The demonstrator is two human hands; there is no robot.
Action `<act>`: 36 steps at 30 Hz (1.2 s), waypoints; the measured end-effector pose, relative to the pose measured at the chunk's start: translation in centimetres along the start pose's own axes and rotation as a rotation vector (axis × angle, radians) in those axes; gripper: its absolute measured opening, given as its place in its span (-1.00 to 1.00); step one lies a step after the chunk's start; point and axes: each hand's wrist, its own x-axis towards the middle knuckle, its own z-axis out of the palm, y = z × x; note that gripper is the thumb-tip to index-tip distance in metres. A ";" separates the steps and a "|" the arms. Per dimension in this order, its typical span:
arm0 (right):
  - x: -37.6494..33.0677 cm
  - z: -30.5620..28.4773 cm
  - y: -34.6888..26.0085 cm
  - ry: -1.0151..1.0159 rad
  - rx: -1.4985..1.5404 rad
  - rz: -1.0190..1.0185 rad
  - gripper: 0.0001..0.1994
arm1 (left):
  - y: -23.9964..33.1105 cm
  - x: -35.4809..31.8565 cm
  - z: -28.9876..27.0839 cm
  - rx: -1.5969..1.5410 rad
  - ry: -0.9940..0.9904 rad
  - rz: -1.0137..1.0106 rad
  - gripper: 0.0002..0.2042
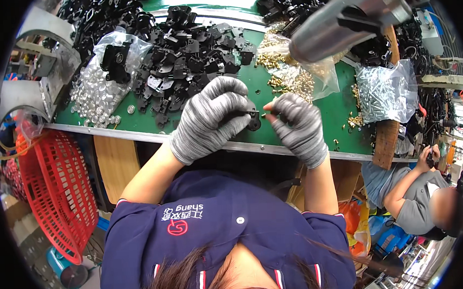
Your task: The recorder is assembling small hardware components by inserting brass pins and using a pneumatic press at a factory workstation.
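Both my hands wear grey striped gloves and are raised over the table's near edge. My left hand point(210, 119) is closed on a small black metal bracket point(253, 121), whose holed end sticks out past the fingertips. Just right of it, my right hand point(299, 128) is in a pinch, with a tiny brass-coloured pin point(264, 115) at its bare fingertips; its exact kind is too small to tell. A small gap separates pin and bracket. Beyond my left hand spreads a heap of black brackets point(186, 58). Loose brass fittings point(290, 80) lie beyond my right hand.
Silvery round parts point(97, 96) spill from a bag at left; a bag of silver pins point(387, 91) sits at right. A metal cylinder point(335, 29) juts over the green table point(179, 127). A red basket point(57, 183) stands lower left. A co-worker point(414, 198) works at right.
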 end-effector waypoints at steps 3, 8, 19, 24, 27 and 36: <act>-1.1 0.5 1.2 -0.118 -0.320 -0.059 -0.75 | -0.6 -0.1 0.6 0.109 0.000 0.090 -0.74; -1.3 2.0 2.9 -0.285 -0.524 -0.018 -0.74 | -1.1 0.3 0.8 0.300 0.011 0.296 -0.80; 1.9 2.3 3.4 -0.092 -0.314 0.035 -0.73 | -1.5 0.0 0.8 0.328 -0.005 0.337 -0.76; 4.5 3.3 3.5 -0.243 -0.491 -0.049 -0.71 | -1.5 -0.6 1.0 0.307 0.001 0.340 -0.80; 5.2 3.4 3.7 -0.319 -0.468 -0.052 -0.72 | -1.6 -0.9 1.3 0.312 0.037 0.349 -0.82; 4.9 1.7 2.9 -0.295 -0.234 -0.029 -0.82 | -1.7 -1.4 2.0 0.233 0.143 0.290 -0.80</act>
